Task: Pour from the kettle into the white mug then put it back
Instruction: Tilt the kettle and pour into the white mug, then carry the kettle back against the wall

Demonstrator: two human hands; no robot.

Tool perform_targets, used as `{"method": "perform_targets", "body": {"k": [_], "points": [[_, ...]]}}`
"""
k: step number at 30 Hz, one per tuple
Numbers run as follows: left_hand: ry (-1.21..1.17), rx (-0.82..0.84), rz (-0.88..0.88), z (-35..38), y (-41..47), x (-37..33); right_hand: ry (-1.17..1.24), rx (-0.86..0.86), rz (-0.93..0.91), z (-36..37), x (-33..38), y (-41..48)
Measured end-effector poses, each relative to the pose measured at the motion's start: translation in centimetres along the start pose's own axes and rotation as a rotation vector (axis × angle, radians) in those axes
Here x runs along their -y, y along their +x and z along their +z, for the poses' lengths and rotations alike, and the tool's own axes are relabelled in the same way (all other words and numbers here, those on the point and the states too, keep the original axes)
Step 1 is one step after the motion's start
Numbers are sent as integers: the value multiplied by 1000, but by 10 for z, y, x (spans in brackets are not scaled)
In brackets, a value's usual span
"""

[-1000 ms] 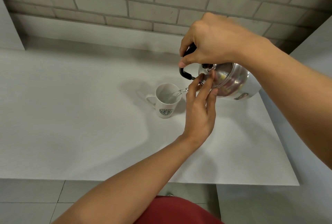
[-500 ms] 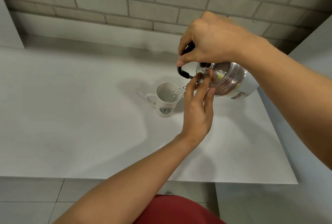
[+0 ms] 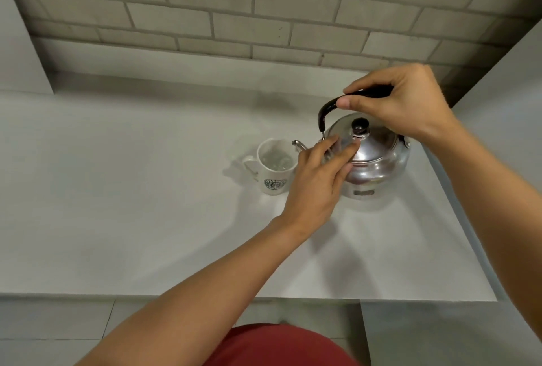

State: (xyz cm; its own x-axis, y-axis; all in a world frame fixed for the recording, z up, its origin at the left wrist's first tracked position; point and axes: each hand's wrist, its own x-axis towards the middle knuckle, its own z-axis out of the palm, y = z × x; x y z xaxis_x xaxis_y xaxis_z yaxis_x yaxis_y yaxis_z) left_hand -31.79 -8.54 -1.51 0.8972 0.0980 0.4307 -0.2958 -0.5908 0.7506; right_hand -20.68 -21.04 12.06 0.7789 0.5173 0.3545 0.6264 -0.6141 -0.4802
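A shiny steel kettle (image 3: 378,166) with a black knob on its lid stands upright on the white counter (image 3: 146,219), its spout pointing left over the rim of the white mug (image 3: 274,173). The mug has a green round logo and water inside. My right hand (image 3: 407,104) is closed around the kettle's black arched handle from above. My left hand (image 3: 316,180) rests flat with its fingertips pressed on the lid's left side, covering the base of the spout.
A grey brick wall (image 3: 264,13) runs behind the counter. A white side panel (image 3: 498,101) rises at the right, close to the kettle. The counter's front edge (image 3: 205,296) lies near me, with tiled floor below.
The kettle went from tilted and pouring above the mug to upright and lower, standing on the counter to the mug's right. Both hands stayed on it.
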Motion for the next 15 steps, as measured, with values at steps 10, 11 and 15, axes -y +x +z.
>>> {"method": "perform_targets", "body": {"k": [10,11,15], "points": [[-48,87,-123,-18,57,-2,302,-245,218,8,-63,-41],[-24,152,-143,-19,68,-2,330,-253,223,10,-66,-42],[-60,327,-139,-15,108,-9,393,-305,227,6,-85,-34]]}}
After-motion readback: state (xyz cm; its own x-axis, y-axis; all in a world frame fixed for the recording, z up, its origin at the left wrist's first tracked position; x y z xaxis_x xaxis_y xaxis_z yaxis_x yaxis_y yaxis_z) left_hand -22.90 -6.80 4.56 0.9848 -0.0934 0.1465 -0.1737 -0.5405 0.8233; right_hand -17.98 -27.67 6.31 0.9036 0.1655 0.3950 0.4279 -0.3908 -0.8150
